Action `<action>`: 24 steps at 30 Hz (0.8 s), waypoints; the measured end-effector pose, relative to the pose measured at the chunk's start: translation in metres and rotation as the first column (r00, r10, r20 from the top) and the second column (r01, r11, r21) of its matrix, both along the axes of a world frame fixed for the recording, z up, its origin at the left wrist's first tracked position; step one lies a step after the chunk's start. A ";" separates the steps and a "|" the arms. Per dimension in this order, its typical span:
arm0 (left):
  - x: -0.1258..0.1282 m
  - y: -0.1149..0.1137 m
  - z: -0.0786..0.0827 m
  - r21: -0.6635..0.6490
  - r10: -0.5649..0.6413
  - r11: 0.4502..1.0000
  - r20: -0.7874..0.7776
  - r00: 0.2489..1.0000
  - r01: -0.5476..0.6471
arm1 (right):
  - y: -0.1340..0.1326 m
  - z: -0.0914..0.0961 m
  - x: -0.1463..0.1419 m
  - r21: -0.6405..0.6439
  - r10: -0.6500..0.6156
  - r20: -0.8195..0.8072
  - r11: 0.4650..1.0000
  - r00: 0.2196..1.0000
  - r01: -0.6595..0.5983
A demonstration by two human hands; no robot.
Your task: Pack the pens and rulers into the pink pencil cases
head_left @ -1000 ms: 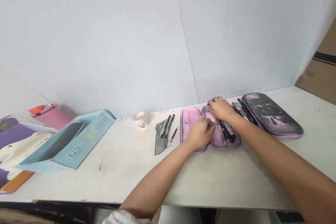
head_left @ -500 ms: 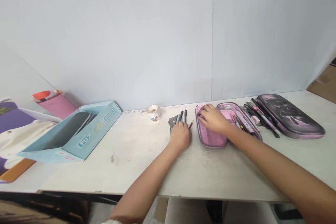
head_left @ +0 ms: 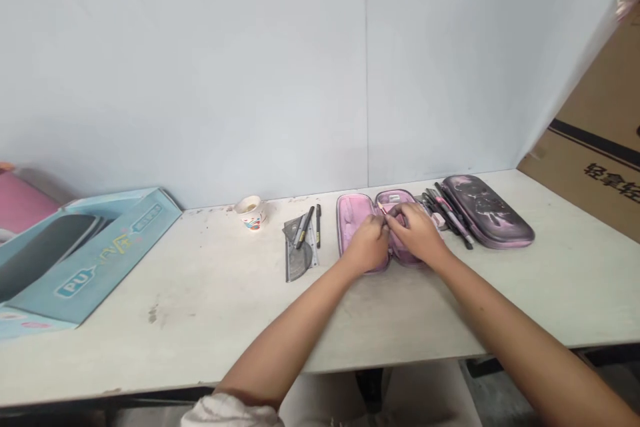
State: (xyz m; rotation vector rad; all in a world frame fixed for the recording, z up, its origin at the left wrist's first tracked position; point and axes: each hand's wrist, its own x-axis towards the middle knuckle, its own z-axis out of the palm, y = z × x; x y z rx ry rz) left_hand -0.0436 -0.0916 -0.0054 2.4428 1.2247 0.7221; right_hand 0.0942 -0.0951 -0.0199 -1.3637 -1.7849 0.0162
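An open pink pencil case (head_left: pixel 351 217) lies on the white table (head_left: pixel 225 300) near the back wall. Both my hands are over its middle, fingertips meeting. My left hand (head_left: pixel 367 245) is closed in a pinch on a thin red pencil (head_left: pixel 381 207), whose tip sticks out above the fingers. My right hand (head_left: pixel 419 233) is curled beside it, fingers bent onto the case; what they grip is hidden. Several pens and markers (head_left: pixel 450 215) lie in the case's right part, next to its dark purple lid (head_left: pixel 487 217).
Left of the case lie a grey set square (head_left: pixel 299 255) and two dark pens (head_left: pixel 310 220). A small paper cup (head_left: pixel 251 211) stands by the wall. A light blue open box (head_left: pixel 75 253) sits far left, a cardboard box (head_left: pixel 590 173) at the right.
My left hand went left to the pens beside the set square, then came back to the case with the red pencil. The red pencil is gone from the table. My right hand stayed on the case.
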 end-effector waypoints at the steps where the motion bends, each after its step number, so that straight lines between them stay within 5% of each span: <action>1: 0.009 0.000 0.000 0.012 -0.036 0.999 -0.034 0.999 0.036 | -0.002 -0.004 0.012 0.003 -0.054 0.033 0.999 0.998 0.054; 6: 0.043 -0.003 -0.007 0.045 -0.055 0.997 -0.222 0.973 0.067 | -0.011 -0.023 0.049 0.005 -0.322 0.257 0.943 0.911 0.332; 11: 0.039 -0.002 -0.009 0.024 -0.051 0.998 -0.092 0.994 0.054 | -0.014 -0.025 0.050 -0.011 -0.324 0.312 0.939 0.893 0.344; 19: -0.059 0.009 0.004 0.014 0.173 0.985 0.028 0.985 -0.173 | -0.017 -0.027 0.045 -0.024 -0.207 0.353 0.973 0.912 0.230; 24: -0.133 0.016 -0.003 0.052 0.342 0.937 0.073 0.937 -0.346 | -0.011 -0.003 0.004 0.001 -0.090 0.410 0.995 0.908 0.099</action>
